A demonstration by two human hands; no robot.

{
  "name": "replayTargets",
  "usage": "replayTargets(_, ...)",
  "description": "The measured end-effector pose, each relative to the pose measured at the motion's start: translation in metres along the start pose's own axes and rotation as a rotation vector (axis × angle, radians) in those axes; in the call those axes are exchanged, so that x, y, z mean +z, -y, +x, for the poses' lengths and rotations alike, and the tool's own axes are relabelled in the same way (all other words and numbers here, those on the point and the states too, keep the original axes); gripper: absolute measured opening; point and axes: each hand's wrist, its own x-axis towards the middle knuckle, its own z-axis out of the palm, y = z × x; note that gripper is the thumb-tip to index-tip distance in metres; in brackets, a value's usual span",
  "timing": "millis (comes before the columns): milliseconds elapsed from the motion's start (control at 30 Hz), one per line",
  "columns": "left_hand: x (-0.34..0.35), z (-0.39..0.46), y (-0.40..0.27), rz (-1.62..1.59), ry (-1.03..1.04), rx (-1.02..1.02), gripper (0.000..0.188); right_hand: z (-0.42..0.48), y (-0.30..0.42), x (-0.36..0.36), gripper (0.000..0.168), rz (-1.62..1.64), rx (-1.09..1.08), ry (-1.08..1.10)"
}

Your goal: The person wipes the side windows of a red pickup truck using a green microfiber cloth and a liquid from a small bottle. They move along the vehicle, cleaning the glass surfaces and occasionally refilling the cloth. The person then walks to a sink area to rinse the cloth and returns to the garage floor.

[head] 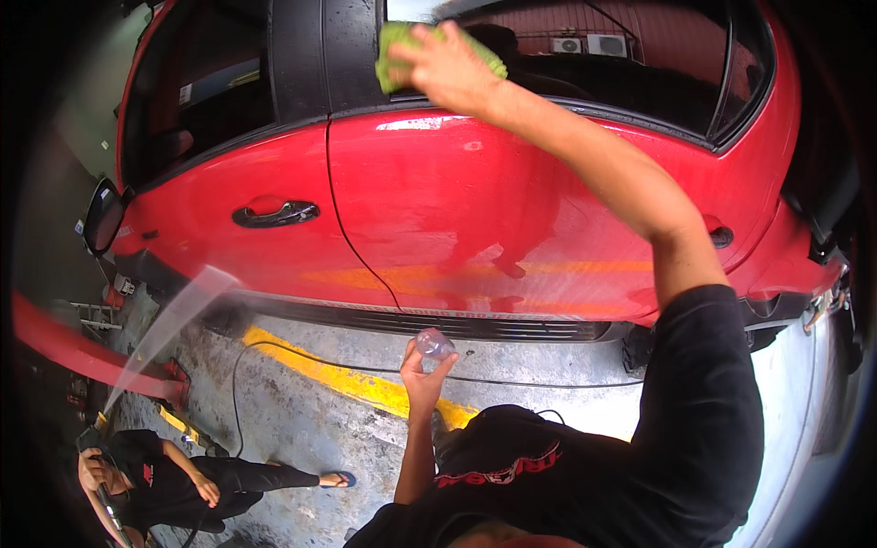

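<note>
My right hand [449,65] presses a green microfibre wash mitt or cloth [394,61] to the black pillar and lower corner of the rear side window of a red car [425,205]. That arm reaches up across the rear door; hand and cloth are slightly blurred. Lower down, away from the door, my left hand [421,380] grips a small clear plastic bottle or cup [434,344] between thumb and fingers. Beneath the door runs a black side step [479,327]. Water drops dot the black trim, and the red paint looks wet and glossy.
At lower left a co-worker [157,472] holds a pressure washer gun [106,503], its water spray [171,322] striking the car's lower front side. A black hose [329,359] crosses the concrete floor and yellow line [356,377]. The side mirror [104,216] juts out at left.
</note>
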Motion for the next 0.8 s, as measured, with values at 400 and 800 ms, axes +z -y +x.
replayTargets(400, 0.036, -0.031, 0.001, 0.010, -0.034, 0.012, 0.039, 0.001, -0.006, -0.003, 0.032, -0.011, 0.018, -0.029)
replayTargets(800, 0.090, -0.057, 0.009, -0.094, 0.027, -0.040, 0.035, -0.095, -0.040, -0.017, 0.038, 0.187, 0.071, -0.080)
